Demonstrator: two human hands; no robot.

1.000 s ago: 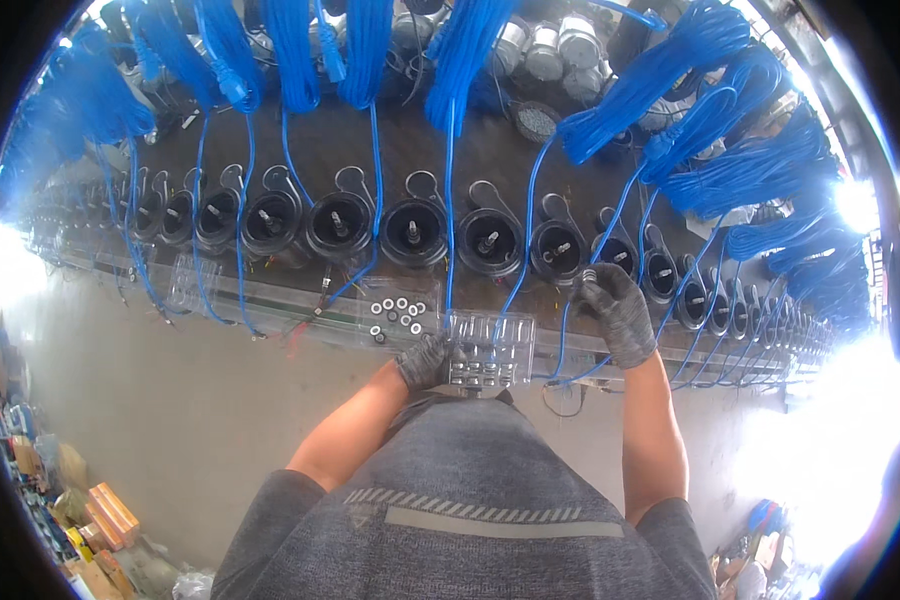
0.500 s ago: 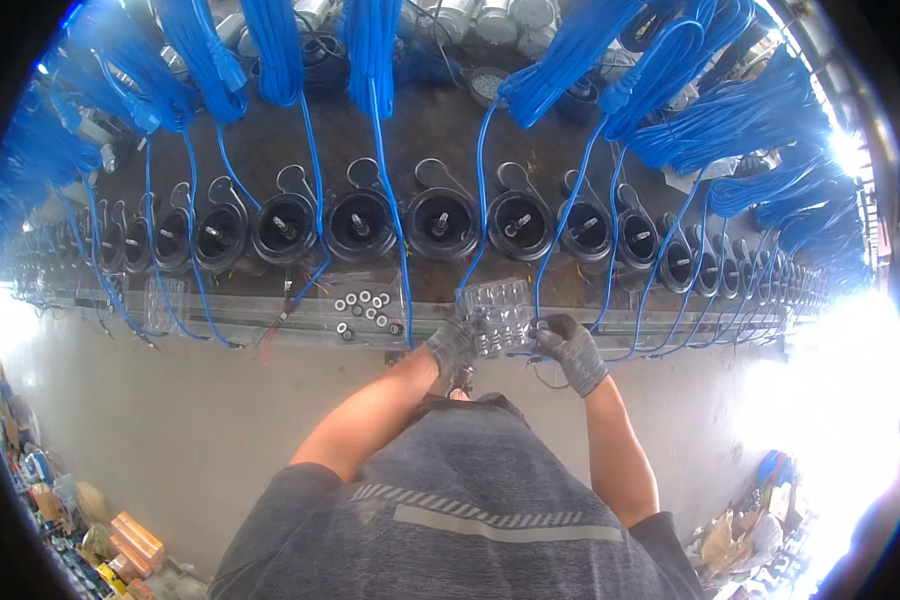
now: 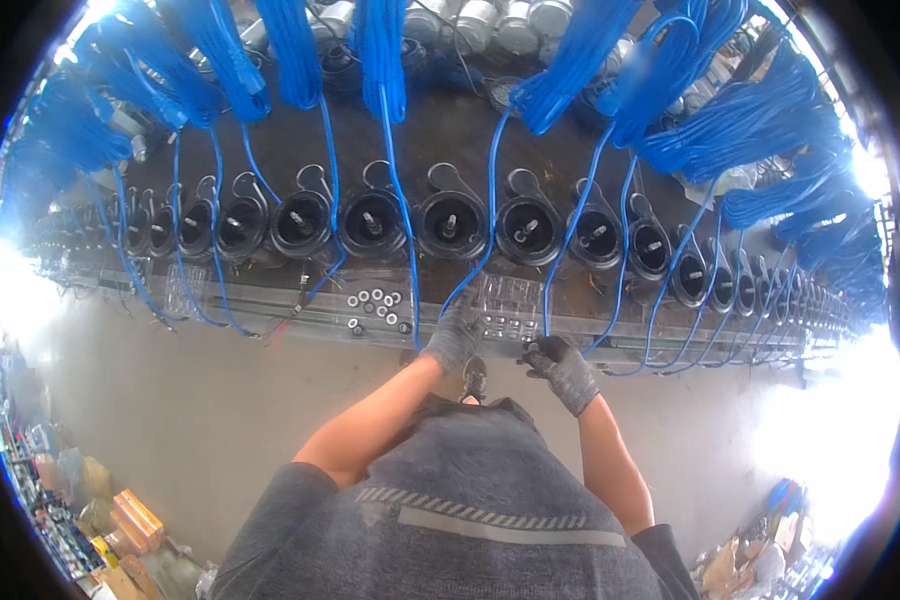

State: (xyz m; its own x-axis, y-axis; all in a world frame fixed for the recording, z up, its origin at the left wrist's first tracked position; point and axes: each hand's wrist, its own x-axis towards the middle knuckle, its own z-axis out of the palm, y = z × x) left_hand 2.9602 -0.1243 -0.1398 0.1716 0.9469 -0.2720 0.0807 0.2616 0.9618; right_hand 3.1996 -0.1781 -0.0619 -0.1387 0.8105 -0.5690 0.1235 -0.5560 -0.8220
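My left hand (image 3: 453,340), in a grey glove, reaches to the left edge of a clear plastic tray (image 3: 510,300) with molded pockets. A blue cable (image 3: 462,287) curves down to the same hand. Its fingers are blurred, so their grip is unclear. The tray lies along the front edge of the bench. Just below its right corner is my right hand (image 3: 567,376), also gloved, with bent fingers drawn together. Whatever they hold is too small to name. Left of the tray, several small black-and-white rings (image 3: 378,300) lie on a clear sheet.
Black round housings (image 3: 452,226) with metal shafts and wire hooks stand in a long row behind the tray. Coiled blue cable bundles (image 3: 382,60) hang above them. Silver cylindrical parts (image 3: 475,25) sit farther back. Boxes (image 3: 135,520) lie at lower left.
The tray has gone from tilted up between my hands to lying on the bench edge. My right hand has drawn off its right side, slightly toward me. My left hand stays by its left edge.
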